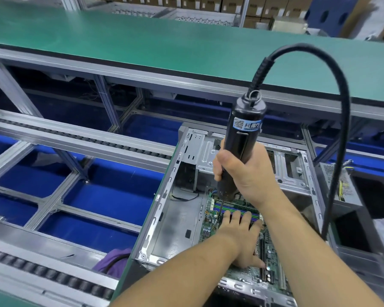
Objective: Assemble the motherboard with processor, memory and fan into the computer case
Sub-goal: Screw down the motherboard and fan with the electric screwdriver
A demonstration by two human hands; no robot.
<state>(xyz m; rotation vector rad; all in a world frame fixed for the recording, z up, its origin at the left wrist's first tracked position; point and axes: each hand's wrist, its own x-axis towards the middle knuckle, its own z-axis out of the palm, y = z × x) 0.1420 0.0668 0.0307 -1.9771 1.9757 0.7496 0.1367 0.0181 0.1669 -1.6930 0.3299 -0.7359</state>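
A long green bench point(142, 47) runs across the far side, with cardboard boxes point(208, 3) stacked behind it. Below and to the left lies a metal frame with roller tracks point(75, 138) over blue bins point(111, 196). A piece of purple cloth point(116, 260) shows in one bin near the case's near-left corner.

The open computer case point(175, 222) lies on its side at lower right, its inside facing up. The motherboard point(211, 218) sits flat inside the case, toward its right half, with memory sticks point(235, 208) seated in their slots along its far edge.

The right hand point(246, 173) has its grip closed around the lower body of a black electric screwdriver point(245, 131), held nearly upright over the board. A thick black cable point(339, 103) arches from the top of the tool and drops down on the right. The thin bit point(220, 204) points down to the board's far-left part, just beside the memory slots.

The left hand point(242, 238) lies flat on the motherboard, its grip open, fingers spread and resting over the memory sticks, the thumb pressed on the board toward the near side.
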